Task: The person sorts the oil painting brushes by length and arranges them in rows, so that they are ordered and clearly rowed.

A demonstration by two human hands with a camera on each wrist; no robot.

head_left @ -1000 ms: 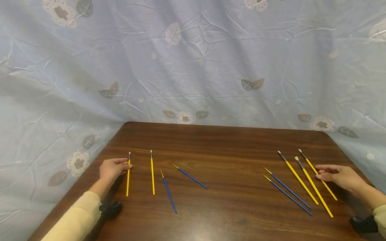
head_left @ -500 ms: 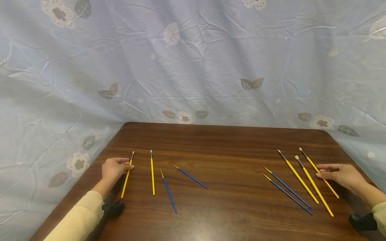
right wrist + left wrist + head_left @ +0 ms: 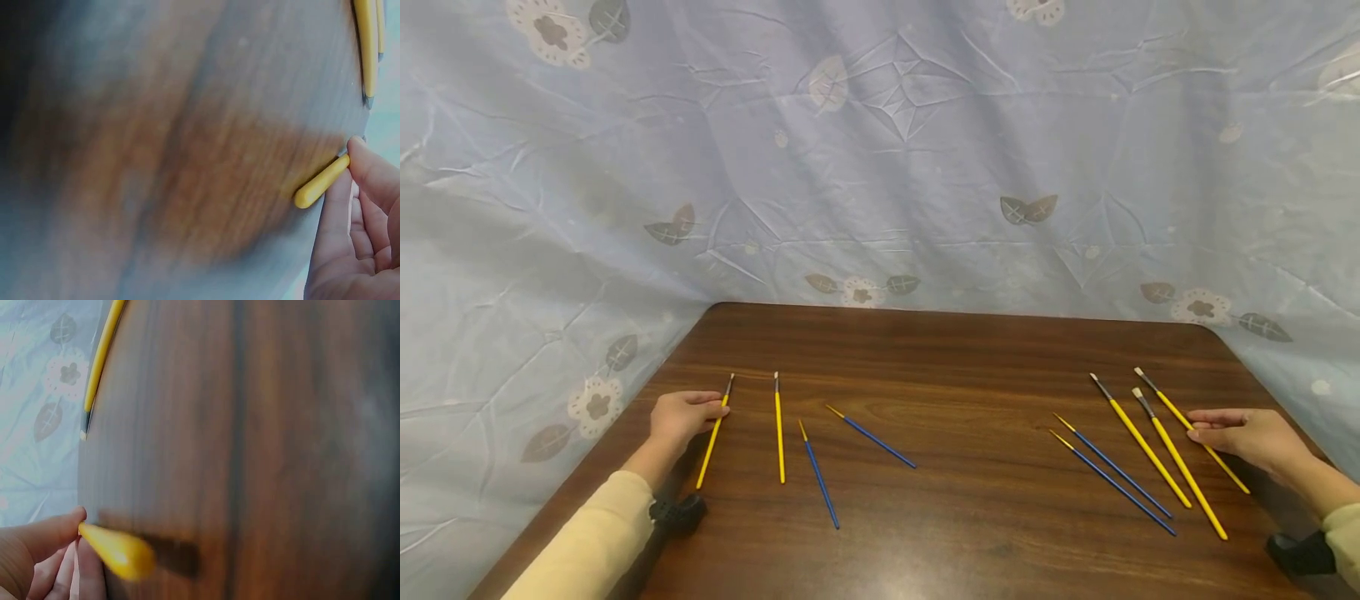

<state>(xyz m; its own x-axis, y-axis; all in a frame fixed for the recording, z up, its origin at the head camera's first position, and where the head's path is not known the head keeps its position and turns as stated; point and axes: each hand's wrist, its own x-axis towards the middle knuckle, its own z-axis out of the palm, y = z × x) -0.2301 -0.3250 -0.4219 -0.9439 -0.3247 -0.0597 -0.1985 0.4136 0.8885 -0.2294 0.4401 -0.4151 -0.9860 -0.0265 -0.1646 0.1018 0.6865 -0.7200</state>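
Observation:
My left hand (image 3: 681, 419) pinches a yellow-handled paintbrush (image 3: 710, 451) between thumb and fingers at the left of the table. In the left wrist view the handle end of that brush (image 3: 125, 555) points toward the camera. On the far right, my right hand (image 3: 1255, 437) pinches another yellow paintbrush (image 3: 1172, 407), its bristles pointing away and to the left. The right wrist view shows this brush's handle (image 3: 322, 182) between thumb and fingers. Just left of it lie two more yellow paintbrushes, a wide one (image 3: 1183, 471) and a narrower one (image 3: 1150, 450).
Right of my left hand lie a yellow brush (image 3: 780, 437) and two blue brushes, one steep (image 3: 822, 483) and one slanted (image 3: 880, 442). Two thin blue brushes (image 3: 1120, 483) lie at the right. A floral cloth (image 3: 880, 167) hangs behind the brown table (image 3: 940, 358).
The brush in my left hand has turned, its handle end swinging left. The brush in my right hand has tilted, its bristles moving left and its handle end right. The other brushes stay put.

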